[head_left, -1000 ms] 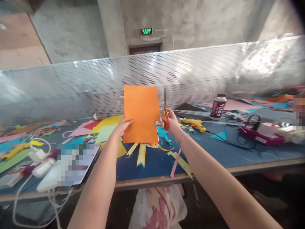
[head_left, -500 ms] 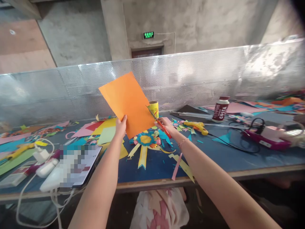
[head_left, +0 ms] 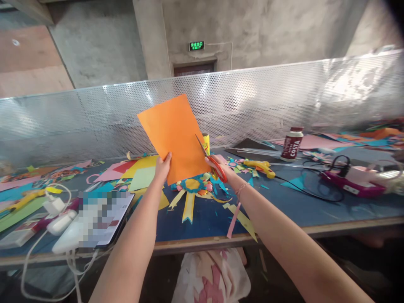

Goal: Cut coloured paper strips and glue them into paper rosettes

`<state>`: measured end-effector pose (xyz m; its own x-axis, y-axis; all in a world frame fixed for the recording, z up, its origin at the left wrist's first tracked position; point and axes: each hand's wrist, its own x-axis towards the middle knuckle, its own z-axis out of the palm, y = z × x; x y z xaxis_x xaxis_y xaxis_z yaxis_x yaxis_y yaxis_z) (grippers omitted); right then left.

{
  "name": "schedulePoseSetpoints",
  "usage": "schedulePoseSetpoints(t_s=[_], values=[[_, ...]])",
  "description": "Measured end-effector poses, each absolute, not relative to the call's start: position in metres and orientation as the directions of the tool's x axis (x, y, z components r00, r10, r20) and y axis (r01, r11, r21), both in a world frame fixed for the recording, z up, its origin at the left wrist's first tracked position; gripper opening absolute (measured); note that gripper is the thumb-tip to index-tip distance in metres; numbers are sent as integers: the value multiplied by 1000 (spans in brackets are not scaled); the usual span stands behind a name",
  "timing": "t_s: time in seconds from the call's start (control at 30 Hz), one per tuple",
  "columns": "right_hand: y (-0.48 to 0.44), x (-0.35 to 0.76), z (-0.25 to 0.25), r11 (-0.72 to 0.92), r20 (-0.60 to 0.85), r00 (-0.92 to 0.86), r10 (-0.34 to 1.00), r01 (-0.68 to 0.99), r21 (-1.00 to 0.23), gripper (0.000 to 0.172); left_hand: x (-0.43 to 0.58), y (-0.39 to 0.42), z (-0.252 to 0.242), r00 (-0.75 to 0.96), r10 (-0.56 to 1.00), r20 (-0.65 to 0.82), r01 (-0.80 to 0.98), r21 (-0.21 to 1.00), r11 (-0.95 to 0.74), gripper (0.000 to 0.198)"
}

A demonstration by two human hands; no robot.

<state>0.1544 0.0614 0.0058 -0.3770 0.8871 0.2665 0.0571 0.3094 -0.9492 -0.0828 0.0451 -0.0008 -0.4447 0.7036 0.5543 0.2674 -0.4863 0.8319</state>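
An orange sheet of paper (head_left: 176,134) is held up over the table, its lower left edge pinched in my left hand (head_left: 163,167). My right hand (head_left: 223,167) grips red-handled scissors (head_left: 218,168) at the sheet's right edge. One scissor blade shows in front of the orange paper; the other blade cannot be made out. Below the sheet, a paper rosette (head_left: 193,184) with a yellow centre, blue ruffle and yellow-and-white tails lies on the blue table. A yellow tube (head_left: 206,144) stands behind the sheet, partly hidden by it.
Coloured sheets (head_left: 142,178) and a phone (head_left: 115,219) lie to the left, beside white cables. A yellow glue gun (head_left: 260,167), a brown bottle (head_left: 292,144) and a purple power strip (head_left: 352,185) are on the right. A perforated metal screen (head_left: 120,118) runs behind the table (head_left: 284,214).
The orange sheet and my left hand have shifted slightly right. The scissors have turned, so their handle loops show more and the blade points more steeply upward across the sheet.
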Motion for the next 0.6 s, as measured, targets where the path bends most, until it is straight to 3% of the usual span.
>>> schedulePoseSetpoints(t_s=[0.33,0.6], values=[[60,153,6,461,419,-254,872,134,-877,45,-79,43,2,-418,719,555,316,831,-458,30],[54,152,9,355,304,-326,895,109,-928,47,-78,40,5,-434,757,489,257,872,-416,33]])
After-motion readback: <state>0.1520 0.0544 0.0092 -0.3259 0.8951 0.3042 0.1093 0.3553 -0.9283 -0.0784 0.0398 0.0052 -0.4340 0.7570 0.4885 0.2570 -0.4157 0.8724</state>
